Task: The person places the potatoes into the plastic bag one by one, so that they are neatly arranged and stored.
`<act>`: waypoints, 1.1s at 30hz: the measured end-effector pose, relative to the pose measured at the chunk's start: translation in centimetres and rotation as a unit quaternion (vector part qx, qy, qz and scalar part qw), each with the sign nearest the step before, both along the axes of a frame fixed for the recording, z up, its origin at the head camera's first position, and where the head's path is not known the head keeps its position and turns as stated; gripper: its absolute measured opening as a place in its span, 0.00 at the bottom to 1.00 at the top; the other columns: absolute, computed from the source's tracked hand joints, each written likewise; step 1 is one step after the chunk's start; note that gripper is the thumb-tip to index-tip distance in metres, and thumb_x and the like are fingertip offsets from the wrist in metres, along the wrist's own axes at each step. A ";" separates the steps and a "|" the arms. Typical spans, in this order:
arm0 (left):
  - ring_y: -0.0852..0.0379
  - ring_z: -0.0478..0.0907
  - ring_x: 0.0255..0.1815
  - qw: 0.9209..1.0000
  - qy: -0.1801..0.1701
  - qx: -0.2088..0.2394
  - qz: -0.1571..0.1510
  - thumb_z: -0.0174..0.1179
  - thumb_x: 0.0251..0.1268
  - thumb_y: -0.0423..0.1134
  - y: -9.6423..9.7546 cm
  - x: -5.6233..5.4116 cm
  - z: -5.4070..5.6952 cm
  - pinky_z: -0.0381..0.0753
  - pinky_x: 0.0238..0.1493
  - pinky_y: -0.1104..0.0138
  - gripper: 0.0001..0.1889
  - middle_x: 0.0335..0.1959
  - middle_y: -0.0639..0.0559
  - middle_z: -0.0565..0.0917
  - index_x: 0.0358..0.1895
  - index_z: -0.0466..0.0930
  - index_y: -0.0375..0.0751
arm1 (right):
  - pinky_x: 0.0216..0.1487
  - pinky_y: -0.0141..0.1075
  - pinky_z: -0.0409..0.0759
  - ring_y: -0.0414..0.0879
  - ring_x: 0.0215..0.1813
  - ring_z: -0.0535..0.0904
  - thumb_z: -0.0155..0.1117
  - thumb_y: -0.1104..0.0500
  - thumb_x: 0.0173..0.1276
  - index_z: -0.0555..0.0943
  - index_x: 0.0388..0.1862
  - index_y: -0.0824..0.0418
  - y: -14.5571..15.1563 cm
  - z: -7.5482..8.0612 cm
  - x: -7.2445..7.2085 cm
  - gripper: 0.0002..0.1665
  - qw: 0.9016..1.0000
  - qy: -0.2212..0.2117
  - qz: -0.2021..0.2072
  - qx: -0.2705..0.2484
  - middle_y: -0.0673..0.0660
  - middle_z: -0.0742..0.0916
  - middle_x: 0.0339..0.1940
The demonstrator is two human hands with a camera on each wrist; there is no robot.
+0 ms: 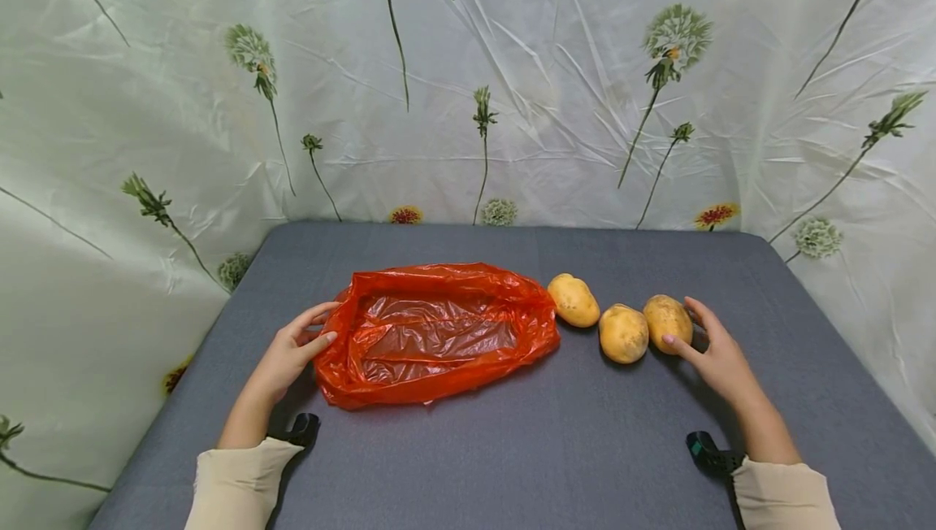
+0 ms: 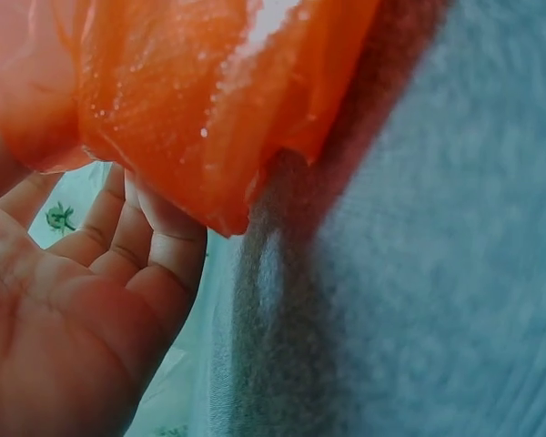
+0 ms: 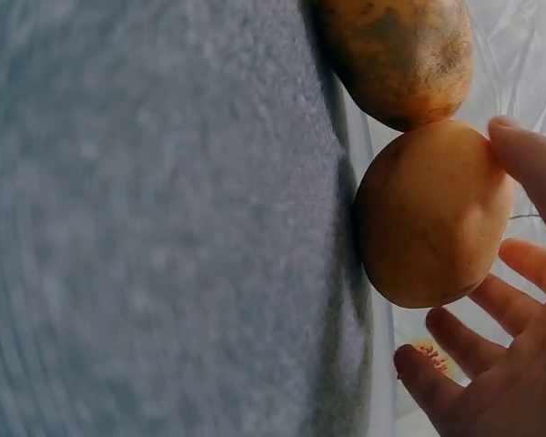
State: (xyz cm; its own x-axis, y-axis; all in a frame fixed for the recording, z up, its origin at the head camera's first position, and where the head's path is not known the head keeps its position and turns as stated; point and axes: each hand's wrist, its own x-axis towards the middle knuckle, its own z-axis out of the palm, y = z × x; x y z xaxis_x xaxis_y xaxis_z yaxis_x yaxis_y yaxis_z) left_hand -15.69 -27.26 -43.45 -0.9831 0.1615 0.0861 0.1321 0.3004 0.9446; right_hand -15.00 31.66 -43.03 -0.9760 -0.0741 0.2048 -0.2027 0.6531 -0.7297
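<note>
Sleeves (image 1: 241,481) in cream sit nearest the camera, one at each lower corner, each with a black wrist mount beside it on the grey tabletop (image 1: 556,449).

At far left the left hand (image 1: 287,355) lies open – fingers straight, tips against the left end of the bag (image 1: 437,333), thumb just touching its rim. The left wrist view shows the palm (image 2: 64,319) relaxed and the fingers (image 2: 155,246) reaching under a fold of orange plastic (image 2: 191,100); nothing is gripped.

That bag is red-orange, thin and crumpled, flat on the tabletop with its mouth spread open and facing up. Its long axis runs left to right, tilted slightly so the right end sits farther from the person.

Just right of the bag comes the first potato (image 1: 574,300), close to the bag's right end, long axis slanting from upper left to lower right. Next is the middle potato (image 1: 624,333), rounder, near the first and just beside the third. The third potato (image 1: 667,322) stands with its long axis roughly pointing away from the person.

Farthest right, the right hand (image 1: 720,355) is open around that third potato – thumb tip on its near side, fingers behind it. In the right wrist view the thumb (image 3: 532,164) touches the potato (image 3: 432,214) while the fingers (image 3: 473,341) stay spread and slightly apart from it.
</note>
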 end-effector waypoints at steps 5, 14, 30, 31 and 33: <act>0.58 0.75 0.37 1.000 0.000 0.011 0.004 0.53 0.63 0.33 0.2 0.3 0.1 0.76 0.32 0.67 0.25 0.52 0.34 0.67 0.63 0.61 0.34 | 0.52 0.41 0.69 0.73 0.56 0.62 0.61 0.61 0.62 0.51 0.67 0.72 0.1 -0.6 -0.1 0.41 0.999 -0.017 -0.003 -0.032 0.75 0.60 0.63; 0.58 0.73 0.39 0.999 -0.015 0.027 0.013 0.53 0.64 0.34 -0.1 0.2 -0.7 0.76 0.34 0.68 0.25 0.52 0.38 0.66 0.64 0.60 0.36 | 0.37 0.15 0.65 0.66 0.55 0.67 0.60 0.61 0.63 0.52 0.67 0.69 -0.2 -1.0 0.0 0.39 0.997 -0.025 -0.022 -0.066 0.73 0.57 0.64; 0.58 0.74 0.39 0.999 -0.020 0.037 0.011 0.53 0.65 0.37 0.1 0.3 -0.6 0.76 0.35 0.68 0.24 0.51 0.40 0.66 0.63 0.61 0.37 | 0.41 0.15 0.66 0.33 0.51 0.68 0.63 0.63 0.59 0.57 0.66 0.66 -0.7 -1.1 0.2 0.38 0.992 0.025 -0.088 -0.086 0.68 0.62 0.62; 0.58 0.74 0.39 0.999 -0.019 0.038 0.010 0.52 0.65 0.37 0.1 0.3 -0.6 0.76 0.35 0.68 0.24 0.51 0.40 0.66 0.63 0.61 0.37 | 0.41 0.15 0.66 0.35 0.52 0.68 0.63 0.63 0.59 0.57 0.66 0.65 -0.7 -1.0 0.2 0.39 0.992 0.026 -0.091 -0.084 0.67 0.62 0.62; 0.58 0.74 0.38 0.999 -0.017 0.042 0.009 0.52 0.65 0.36 0.1 0.3 -0.7 0.76 0.34 0.68 0.24 0.51 0.40 0.66 0.63 0.61 0.36 | 0.41 0.15 0.66 0.40 0.52 0.69 0.64 0.64 0.58 0.57 0.67 0.64 -0.8 -0.8 0.2 0.40 0.992 0.028 -0.098 -0.077 0.66 0.63 0.62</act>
State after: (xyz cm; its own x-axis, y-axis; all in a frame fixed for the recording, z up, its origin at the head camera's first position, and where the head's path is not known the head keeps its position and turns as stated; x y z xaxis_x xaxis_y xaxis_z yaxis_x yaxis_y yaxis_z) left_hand -15.42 -27.17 -44.11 -0.9884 0.1376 0.0644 0.0940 0.2210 0.9707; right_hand -14.79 30.83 -43.85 -0.9555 0.1525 0.2526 -0.1254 0.5650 -0.8155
